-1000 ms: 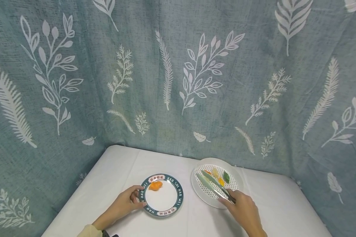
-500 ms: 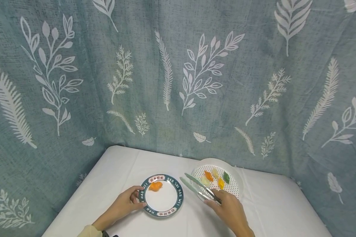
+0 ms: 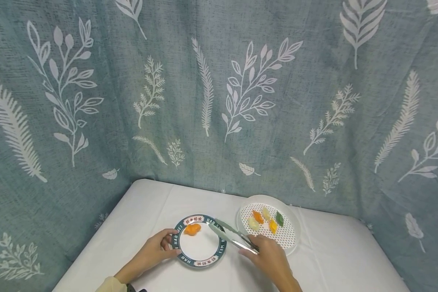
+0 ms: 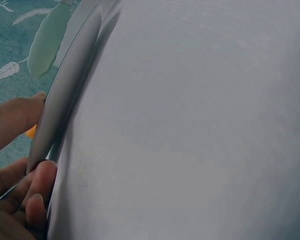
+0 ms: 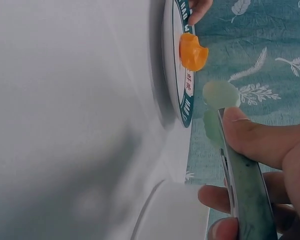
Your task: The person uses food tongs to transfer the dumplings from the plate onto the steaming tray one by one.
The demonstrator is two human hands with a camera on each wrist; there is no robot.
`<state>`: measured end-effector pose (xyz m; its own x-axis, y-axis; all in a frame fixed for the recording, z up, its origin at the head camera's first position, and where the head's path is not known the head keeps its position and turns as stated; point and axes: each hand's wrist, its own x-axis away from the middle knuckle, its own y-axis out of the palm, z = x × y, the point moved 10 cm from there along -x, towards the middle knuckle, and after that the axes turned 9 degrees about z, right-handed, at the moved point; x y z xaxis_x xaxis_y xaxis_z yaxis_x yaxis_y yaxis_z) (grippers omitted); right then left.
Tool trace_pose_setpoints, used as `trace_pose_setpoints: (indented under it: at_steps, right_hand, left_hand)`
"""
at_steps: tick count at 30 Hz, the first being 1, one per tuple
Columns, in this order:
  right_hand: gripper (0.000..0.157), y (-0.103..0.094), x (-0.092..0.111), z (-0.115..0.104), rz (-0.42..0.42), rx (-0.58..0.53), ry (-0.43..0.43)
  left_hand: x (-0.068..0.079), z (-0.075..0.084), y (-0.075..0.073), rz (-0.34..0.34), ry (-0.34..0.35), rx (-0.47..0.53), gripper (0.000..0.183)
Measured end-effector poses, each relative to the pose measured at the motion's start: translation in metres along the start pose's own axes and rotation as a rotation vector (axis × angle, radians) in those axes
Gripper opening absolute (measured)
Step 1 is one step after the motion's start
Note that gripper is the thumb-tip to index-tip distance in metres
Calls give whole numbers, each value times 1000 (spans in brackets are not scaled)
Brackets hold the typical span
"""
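My left hand (image 3: 151, 253) pinches the left rim of a round white plate (image 3: 201, 248) with a dark green lettered border. In the left wrist view the thumb lies on top of the rim and fingers sit beneath. On the plate's upper left part lies an orange dumpling-shaped piece (image 3: 192, 229). My right hand (image 3: 271, 255) grips metal tongs with pale green tips (image 5: 221, 95). Those tips are slightly apart above the plate's right part, and I see nothing between them.
Right of the plate stands a white round tray (image 3: 295, 229) with a perforated base. Several dumpling-shaped pieces lie in it: orange (image 3: 257, 216), pale, yellow (image 3: 273, 226) and green (image 3: 279, 218). A patterned curtain (image 3: 219, 121) hangs behind the white table (image 3: 146, 202).
The right hand has carried the tongs leftward from above the perforated tray to above the plate. The left hand and the plate have stayed in place.
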<state>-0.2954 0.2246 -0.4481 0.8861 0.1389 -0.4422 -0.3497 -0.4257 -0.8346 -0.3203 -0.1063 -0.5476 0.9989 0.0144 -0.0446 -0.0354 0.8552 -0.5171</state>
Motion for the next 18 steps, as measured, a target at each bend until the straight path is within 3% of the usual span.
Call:
trace_pose_setpoints:
  at_steps: [9,18]
  right_hand:
    - [46,12,-4,-18,-34,-4,-79]
    - [38,26,-7,-23,-65,-4,-90]
  left_hand:
    - [-1,0,1,0,-5,4,72]
    - [-1,0,0,10,-1,-8,72]
